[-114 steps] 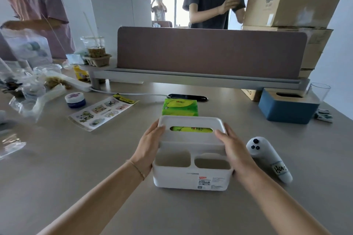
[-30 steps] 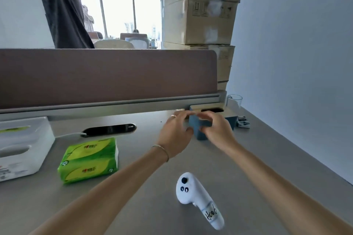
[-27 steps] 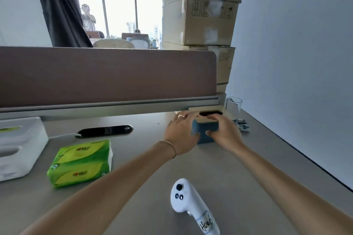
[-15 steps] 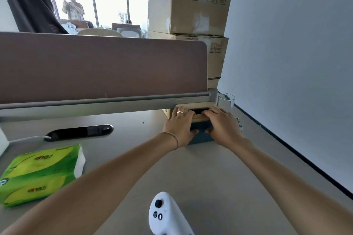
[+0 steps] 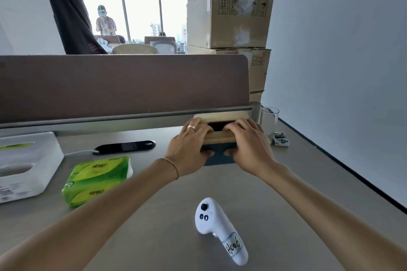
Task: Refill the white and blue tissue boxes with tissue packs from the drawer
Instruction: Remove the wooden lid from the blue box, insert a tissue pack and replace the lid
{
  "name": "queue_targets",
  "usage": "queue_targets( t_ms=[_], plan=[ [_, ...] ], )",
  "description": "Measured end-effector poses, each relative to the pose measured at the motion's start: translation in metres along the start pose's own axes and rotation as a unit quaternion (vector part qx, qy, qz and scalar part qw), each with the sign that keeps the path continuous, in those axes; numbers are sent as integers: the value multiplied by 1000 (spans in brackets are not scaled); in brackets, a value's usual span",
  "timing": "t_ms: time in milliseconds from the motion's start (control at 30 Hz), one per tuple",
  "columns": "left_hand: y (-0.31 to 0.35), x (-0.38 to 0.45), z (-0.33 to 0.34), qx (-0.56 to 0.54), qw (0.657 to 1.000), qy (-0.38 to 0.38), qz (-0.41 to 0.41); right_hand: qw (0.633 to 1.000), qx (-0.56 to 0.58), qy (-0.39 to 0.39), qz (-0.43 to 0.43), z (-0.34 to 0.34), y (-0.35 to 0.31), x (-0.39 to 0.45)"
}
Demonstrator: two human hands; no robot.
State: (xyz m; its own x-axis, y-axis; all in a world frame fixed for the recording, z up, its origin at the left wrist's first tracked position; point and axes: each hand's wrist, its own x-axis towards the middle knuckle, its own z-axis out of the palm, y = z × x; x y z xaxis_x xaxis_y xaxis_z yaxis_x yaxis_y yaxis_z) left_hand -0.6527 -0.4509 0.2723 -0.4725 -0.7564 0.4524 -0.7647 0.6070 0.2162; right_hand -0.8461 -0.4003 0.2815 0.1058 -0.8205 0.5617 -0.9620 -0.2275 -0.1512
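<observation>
Pale wood forms the smooth slotted lid of the blue rectangular tissue box (image 5: 220, 156), which sits on the matte grey counter (image 5: 154, 237) against the brown fabric divider panel (image 5: 123, 86). The left hand (image 5: 190, 145) and right hand (image 5: 247, 145) clasp the box from either side, fingers over the lid, thumbs on its blue front wall. Left of the box lies a soft green plastic-wrapped tissue pack (image 5: 98, 180); farther left stands the glossy white plastic tissue box (image 5: 26, 165). Nearer the person than the blue box lies a rounded white handheld controller (image 5: 220, 231) with a handwritten label. Right of the box stands a clear drinking glass (image 5: 269, 120).
</observation>
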Motion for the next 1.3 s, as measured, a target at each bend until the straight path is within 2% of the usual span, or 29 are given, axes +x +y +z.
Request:
queue_targets(
  t_ms=[233, 400, 600, 800, 900, 967, 1033, 1100, 1167, 1233, 1300],
  plan=[
    [-13, -123, -81, 31, 999, 28, -21, 995, 70, -5, -66, -28, -104, -48],
    [-23, -207, -119, 45, 997, 13, -58, 988, 114, -30, -104, -27, -167, -84],
    [-32, -282, -136, 68, 993, -1, -101, 978, 121, -86, -146, -13, -215, -112],
    [-45, -310, -131, 47, 992, -9, -114, 973, 125, -124, -148, 7, -232, -123],
    [-54, -315, -123, -24, 992, -7, -120, 969, 133, -150, -143, 6, -229, -121],
    [-64, -317, -119, -148, 977, 8, -151, 963, 147, -170, -152, 2, -228, -114],
    [-78, -316, -115, -310, 935, 4, -172, 959, 184, -155, -152, 1, -233, -104],
    [-89, -311, -110, -420, 891, -15, -174, 960, 189, -140, -152, 4, -244, -93],
    [-95, -306, -104, -463, 869, -29, -171, 957, 169, -189, -143, 7, -258, -85],
    [-98, -303, -98, -473, 863, -28, -175, 951, 124, -246, -141, 9, -268, -81],
    [-99, -302, -94, -471, 863, -19, -183, 952, 97, -254, -140, 10, -273, -82]
  ],
)
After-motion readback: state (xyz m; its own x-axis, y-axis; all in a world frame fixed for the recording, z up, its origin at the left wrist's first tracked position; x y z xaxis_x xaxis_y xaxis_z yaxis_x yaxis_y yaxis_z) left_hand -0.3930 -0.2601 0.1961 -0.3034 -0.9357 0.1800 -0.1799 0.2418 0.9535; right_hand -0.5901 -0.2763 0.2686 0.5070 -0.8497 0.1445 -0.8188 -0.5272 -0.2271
